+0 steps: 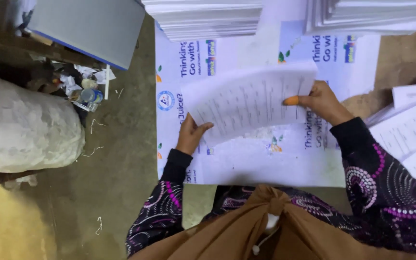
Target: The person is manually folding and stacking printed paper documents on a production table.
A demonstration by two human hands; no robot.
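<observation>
Your left hand [190, 137] has its grip clamped on the lower-left corner of a sheaf of printed sheets [249, 101], thumb on top and fingers hidden beneath. Your right hand [321, 102] has its grip pinched on the sheaf's right edge, thumb with a tinted nail pressed on the top sheet. The sheaf is held tilted, at about 12 o'clock from your body, above a large white printed poster [266, 163] spread on the floor.

At 12 o'clock, beyond the sheaf, a tall stack of white paper [203, 17] rests on the poster; a second stack [371, 14] sits at 1 o'clock. At 3 o'clock, more printed sheets [412, 130] lie fanned out, well apart from the held sheaf.

At 9 o'clock, a bulky whitish sack [22, 130] lies on the floor. Just beyond it, at 10 o'clock, there is a small heap of litter with a clear bottle [90, 96]. A grey board [90, 26] leans at 11 o'clock.

Both sleeves are dark with a pink-and-white dotted pattern.
</observation>
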